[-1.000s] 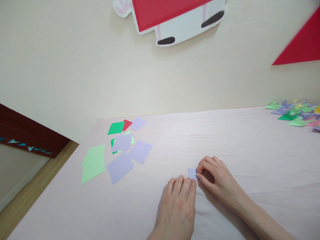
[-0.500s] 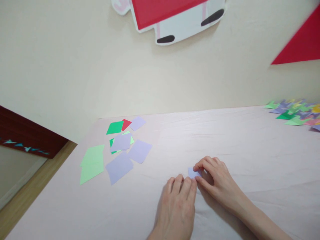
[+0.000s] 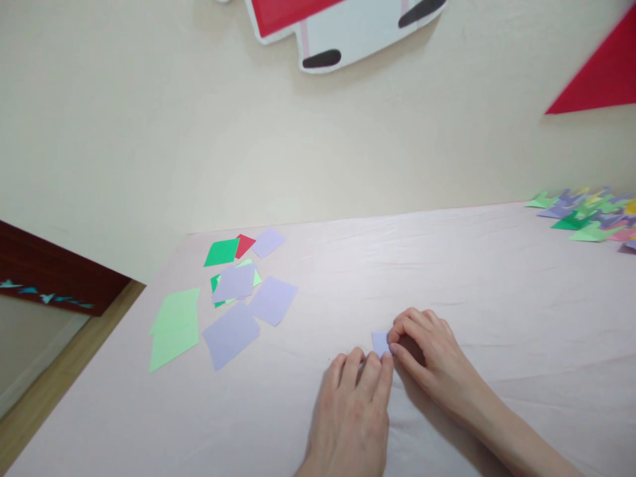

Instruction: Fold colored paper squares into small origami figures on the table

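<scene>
A small piece of lavender paper [image 3: 380,342] lies on the cloth-covered table [image 3: 447,265] between my two hands. My right hand [image 3: 427,344] pinches its right edge between thumb and fingers and hides part of it. My left hand [image 3: 355,404] lies palm down on the cloth, fingers slightly apart. Its index fingertip touches the paper's lower edge. Whether the paper is folded cannot be made out.
To the left lie loose paper squares: lavender [image 3: 231,334], light green [image 3: 173,331], dark green [image 3: 222,252] and red [image 3: 244,246]. Several folded paper figures [image 3: 589,215] stand at the right by the wall [image 3: 348,146]. A cut-out decoration [image 3: 358,40] hangs on the wall.
The thumb and fingers of my right hand have closed together at the paper's right edge. My left hand has hardly moved. The view has shifted slightly.
</scene>
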Demonstrator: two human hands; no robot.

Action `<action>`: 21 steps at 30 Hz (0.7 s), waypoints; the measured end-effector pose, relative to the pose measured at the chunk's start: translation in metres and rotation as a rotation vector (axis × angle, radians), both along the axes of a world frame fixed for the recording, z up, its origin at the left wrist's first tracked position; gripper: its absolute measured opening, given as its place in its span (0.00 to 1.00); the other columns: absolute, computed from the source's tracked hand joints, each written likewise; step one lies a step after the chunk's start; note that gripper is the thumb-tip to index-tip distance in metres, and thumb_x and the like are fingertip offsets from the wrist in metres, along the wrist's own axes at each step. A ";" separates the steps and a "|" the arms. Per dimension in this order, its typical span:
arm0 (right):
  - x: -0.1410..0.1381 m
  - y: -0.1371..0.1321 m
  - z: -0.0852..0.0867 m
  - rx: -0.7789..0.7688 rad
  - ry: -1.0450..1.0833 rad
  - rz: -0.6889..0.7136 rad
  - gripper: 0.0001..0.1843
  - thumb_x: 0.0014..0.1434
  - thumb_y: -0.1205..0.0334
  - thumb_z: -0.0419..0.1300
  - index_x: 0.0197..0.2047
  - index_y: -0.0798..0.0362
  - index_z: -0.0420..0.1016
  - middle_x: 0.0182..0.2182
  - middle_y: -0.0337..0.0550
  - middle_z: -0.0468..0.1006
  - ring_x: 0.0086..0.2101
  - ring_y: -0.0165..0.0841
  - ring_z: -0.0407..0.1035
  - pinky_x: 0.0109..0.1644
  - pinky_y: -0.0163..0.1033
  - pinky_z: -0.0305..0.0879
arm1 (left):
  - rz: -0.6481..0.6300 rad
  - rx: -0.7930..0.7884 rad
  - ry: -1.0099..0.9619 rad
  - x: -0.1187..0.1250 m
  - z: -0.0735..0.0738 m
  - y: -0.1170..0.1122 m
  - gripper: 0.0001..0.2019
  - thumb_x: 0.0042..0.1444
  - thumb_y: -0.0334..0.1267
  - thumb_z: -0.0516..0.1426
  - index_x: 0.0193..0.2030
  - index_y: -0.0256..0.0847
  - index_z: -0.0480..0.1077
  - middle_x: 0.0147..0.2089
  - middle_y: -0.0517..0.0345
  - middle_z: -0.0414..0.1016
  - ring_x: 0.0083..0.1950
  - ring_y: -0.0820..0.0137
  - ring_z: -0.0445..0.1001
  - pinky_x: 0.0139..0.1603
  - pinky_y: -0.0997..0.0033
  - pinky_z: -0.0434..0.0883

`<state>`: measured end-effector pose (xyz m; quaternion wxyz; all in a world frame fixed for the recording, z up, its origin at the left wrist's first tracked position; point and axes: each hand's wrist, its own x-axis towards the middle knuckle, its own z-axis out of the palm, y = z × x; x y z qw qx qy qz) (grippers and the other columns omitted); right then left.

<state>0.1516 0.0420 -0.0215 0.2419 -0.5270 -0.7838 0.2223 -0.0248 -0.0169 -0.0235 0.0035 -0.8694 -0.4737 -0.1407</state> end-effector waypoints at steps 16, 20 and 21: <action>0.000 0.000 0.005 -0.078 0.027 -0.013 0.09 0.56 0.68 0.55 0.42 0.50 0.69 0.39 0.43 0.75 0.41 0.40 0.64 0.46 0.47 0.56 | 0.026 0.104 0.014 0.002 0.005 0.003 0.21 0.60 0.27 0.49 0.59 0.38 0.69 0.62 0.58 0.70 0.62 0.59 0.63 0.59 0.59 0.63; 0.001 0.001 0.003 -0.077 0.033 -0.016 0.11 0.55 0.68 0.56 0.43 0.50 0.70 0.39 0.43 0.74 0.41 0.40 0.65 0.46 0.47 0.57 | -0.008 0.074 0.032 -0.001 0.006 0.005 0.21 0.61 0.30 0.49 0.60 0.38 0.69 0.64 0.61 0.69 0.62 0.60 0.63 0.60 0.59 0.62; 0.002 0.001 0.003 -0.072 0.035 -0.015 0.11 0.55 0.68 0.56 0.43 0.50 0.70 0.39 0.43 0.74 0.41 0.40 0.65 0.46 0.47 0.57 | -0.012 0.068 0.038 -0.002 0.007 0.005 0.20 0.61 0.30 0.50 0.60 0.38 0.69 0.64 0.61 0.69 0.62 0.60 0.63 0.59 0.59 0.62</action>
